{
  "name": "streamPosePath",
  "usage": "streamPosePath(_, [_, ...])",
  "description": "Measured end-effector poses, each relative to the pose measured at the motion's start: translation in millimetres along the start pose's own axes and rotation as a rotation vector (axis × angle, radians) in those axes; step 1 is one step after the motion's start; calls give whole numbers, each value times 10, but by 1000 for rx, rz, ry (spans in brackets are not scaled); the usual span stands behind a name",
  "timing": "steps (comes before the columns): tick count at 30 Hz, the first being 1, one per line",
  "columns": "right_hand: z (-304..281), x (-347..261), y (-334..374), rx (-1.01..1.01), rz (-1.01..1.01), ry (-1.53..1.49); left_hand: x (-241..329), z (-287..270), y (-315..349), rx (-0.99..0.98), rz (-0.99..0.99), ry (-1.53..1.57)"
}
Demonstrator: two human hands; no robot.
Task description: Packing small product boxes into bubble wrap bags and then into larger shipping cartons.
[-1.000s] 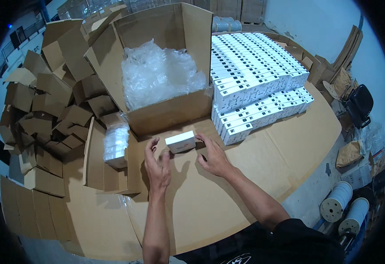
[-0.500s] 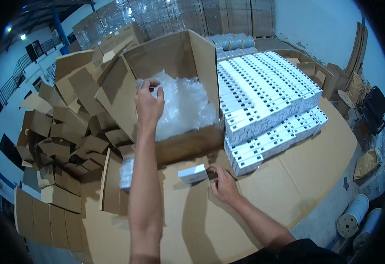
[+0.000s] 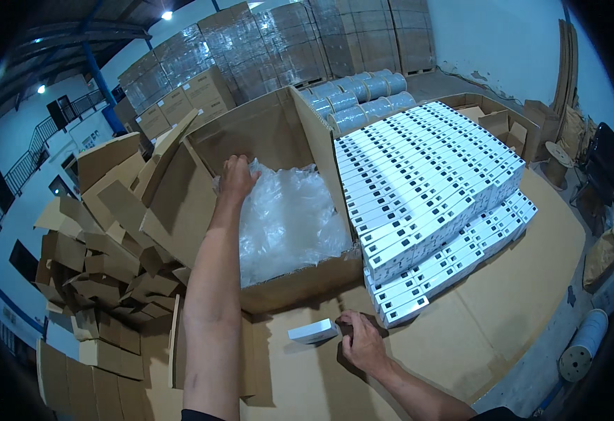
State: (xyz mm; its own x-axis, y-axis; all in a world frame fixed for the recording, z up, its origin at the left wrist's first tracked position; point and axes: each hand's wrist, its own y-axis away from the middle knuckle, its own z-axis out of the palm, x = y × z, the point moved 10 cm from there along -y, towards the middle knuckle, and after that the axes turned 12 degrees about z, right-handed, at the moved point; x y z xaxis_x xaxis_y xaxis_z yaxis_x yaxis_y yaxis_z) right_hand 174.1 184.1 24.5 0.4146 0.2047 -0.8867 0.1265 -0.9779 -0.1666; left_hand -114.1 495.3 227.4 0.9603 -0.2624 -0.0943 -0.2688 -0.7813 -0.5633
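My left hand (image 3: pixel 237 178) reaches into a large open cardboard box (image 3: pixel 300 284), its fingers bent over the clear plastic bags (image 3: pixel 289 224) by the inner left wall. Their tips are hidden, but they look closed on a plastic bag. On the table, a small white box (image 3: pixel 312 331) lies on its side. My right hand (image 3: pixel 363 343) is just right of it, fingers loosely curved and apart, the fingertips at or close to the box's end. Nothing shows in its grasp. Stacked rows of matching white boxes (image 3: pixel 433 182) stand beyond it on the right.
Piled empty cartons (image 3: pixel 103 259) crowd the left side. Cardboard covers the table (image 3: pixel 475 337), whose curved edge runs along the right. Behind stand spools (image 3: pixel 363 91) and wrapped pallets of cartons (image 3: pixel 286 45). Another spool (image 3: pixel 582 347) lies on the floor at right.
The view has shifted, so the box and stacks sit lower in the picture. My left hand has turned, its fingers now further down behind the plastic. The right hand stays beside the small white box.
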Motion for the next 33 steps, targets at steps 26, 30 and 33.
streamPosePath(26, [-1,141,48,59,-103,-142,1972,-2041,2140,693,-214,562])
streamPosePath(30, [-12,215,214,-20,-15,-190,2340,-1650,3143,621,-250,631])
streamPosePath(33, [-73,170,417,-113,119,-414,2428,-1317,3630,421,-365,633])
